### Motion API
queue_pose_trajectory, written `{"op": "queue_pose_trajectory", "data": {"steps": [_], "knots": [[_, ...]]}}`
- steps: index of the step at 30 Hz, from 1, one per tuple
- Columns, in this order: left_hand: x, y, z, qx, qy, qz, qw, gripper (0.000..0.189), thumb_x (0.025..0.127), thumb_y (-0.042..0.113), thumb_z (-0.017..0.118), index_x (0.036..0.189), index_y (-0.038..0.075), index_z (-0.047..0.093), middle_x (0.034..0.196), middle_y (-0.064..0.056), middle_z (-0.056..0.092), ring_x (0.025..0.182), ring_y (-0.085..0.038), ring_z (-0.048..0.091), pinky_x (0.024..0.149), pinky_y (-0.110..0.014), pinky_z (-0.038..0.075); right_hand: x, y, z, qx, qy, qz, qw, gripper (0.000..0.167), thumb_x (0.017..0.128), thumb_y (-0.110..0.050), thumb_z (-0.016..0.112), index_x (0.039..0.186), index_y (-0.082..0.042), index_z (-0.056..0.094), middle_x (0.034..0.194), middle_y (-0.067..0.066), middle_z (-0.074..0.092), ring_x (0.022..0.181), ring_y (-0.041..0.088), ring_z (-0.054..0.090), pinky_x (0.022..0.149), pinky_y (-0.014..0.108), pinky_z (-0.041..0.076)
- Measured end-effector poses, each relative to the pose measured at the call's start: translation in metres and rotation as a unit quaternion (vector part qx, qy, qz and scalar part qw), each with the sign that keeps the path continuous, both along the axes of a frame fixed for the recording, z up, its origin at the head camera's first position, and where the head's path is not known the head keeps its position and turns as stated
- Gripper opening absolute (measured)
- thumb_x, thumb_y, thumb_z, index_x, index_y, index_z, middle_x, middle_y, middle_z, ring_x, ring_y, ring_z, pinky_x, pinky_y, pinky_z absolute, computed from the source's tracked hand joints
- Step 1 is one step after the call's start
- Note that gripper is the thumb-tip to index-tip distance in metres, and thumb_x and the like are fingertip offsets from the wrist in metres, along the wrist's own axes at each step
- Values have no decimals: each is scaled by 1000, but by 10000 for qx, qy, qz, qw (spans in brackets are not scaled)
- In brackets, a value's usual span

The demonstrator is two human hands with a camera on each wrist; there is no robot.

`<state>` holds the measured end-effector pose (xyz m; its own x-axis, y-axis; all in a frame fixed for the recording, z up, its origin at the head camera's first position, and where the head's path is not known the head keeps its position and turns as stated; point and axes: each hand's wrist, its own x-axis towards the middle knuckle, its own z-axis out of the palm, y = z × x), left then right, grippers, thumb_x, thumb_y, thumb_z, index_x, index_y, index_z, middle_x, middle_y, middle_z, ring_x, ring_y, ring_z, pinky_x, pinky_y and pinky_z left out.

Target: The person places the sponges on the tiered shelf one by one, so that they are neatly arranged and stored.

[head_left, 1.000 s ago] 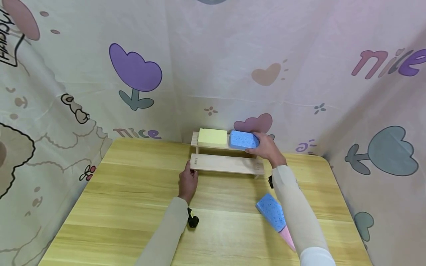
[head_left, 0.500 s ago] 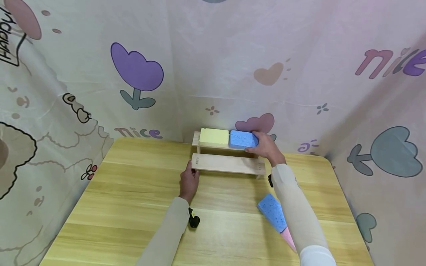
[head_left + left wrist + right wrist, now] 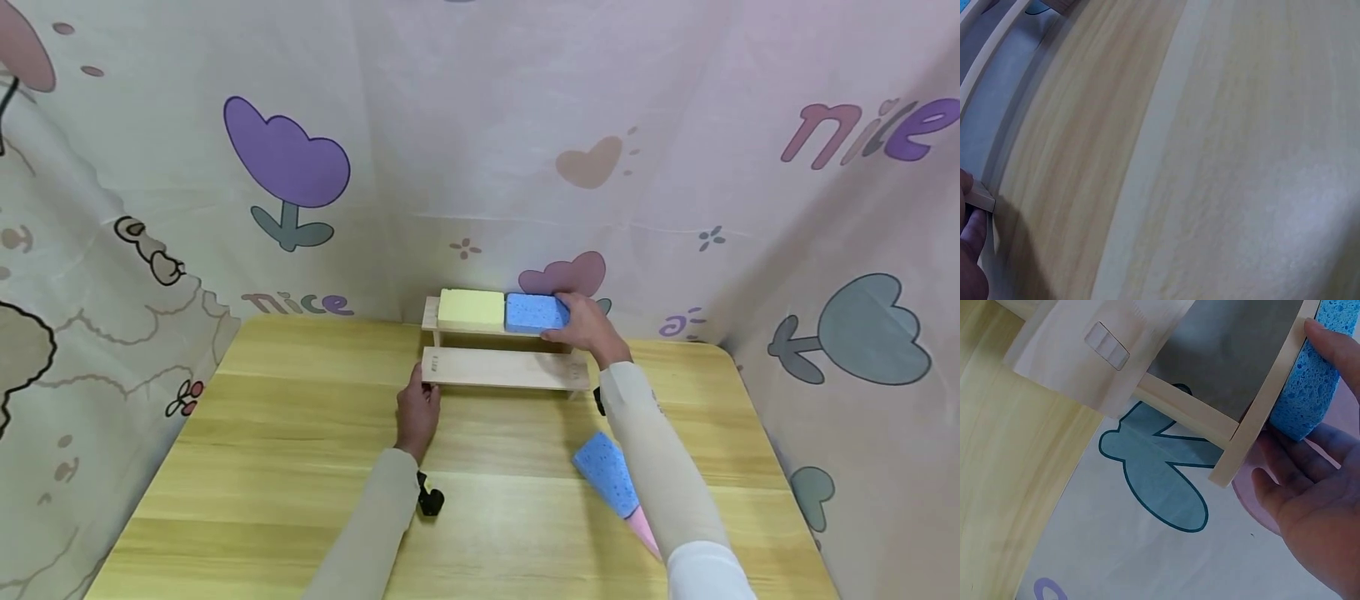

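Observation:
A two-tier wooden shelf (image 3: 502,368) stands at the back of the table. On its upper tier a yellow sponge (image 3: 471,308) and a blue sponge (image 3: 534,312) lie side by side, touching. My right hand (image 3: 572,323) grips the blue sponge's right end. In the right wrist view the thumb lies on the blue sponge (image 3: 1302,387) and the fingers (image 3: 1285,484) reach past the shelf's end board (image 3: 1254,419). My left hand (image 3: 418,393) pinches the left end of the lower board; its corner (image 3: 982,201) shows by a finger (image 3: 971,250).
A second blue sponge (image 3: 604,471) lies on the table (image 3: 285,433) at the right, with a pink sponge (image 3: 645,530) partly hidden under my right forearm. Printed curtains close in the back and both sides, right behind the shelf.
My right hand has slid the blue sponge a little to the left, up against the yellow one. My left hand has stayed at the lower board's left end.

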<state>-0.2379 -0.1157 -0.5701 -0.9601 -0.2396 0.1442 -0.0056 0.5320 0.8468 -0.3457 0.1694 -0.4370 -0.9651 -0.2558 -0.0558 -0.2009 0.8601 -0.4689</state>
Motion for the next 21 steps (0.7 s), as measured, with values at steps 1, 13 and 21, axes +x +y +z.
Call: {"op": "queue_pose_trajectory", "data": {"steps": [1,13,21], "knots": [[0,0,0,-15,-12,-24,10000,53,91,4,59,141,3,40,110,-26,66,100,-34,67,79,-44,56,0,0,0,29,-12,-20,10000,86,74,-37,78,142,-3,39,143,15,45,127,31,45,107,49,38],[-2,0,-3,-169,150,28,9997,52,90,4,60,139,2,42,105,-25,68,96,-34,68,76,-44,57,-3,-2,3,159,-101,-12,9998,86,74,-37,78,143,-3,38,143,14,44,128,31,44,109,49,36],[-1,0,-2,-77,196,18,9998,53,90,4,60,140,2,42,108,-26,67,97,-35,67,76,-45,57,-3,-3,2,156,-152,-20,9998,88,74,-36,79,144,-2,37,145,16,42,130,32,41,109,50,35]]}}
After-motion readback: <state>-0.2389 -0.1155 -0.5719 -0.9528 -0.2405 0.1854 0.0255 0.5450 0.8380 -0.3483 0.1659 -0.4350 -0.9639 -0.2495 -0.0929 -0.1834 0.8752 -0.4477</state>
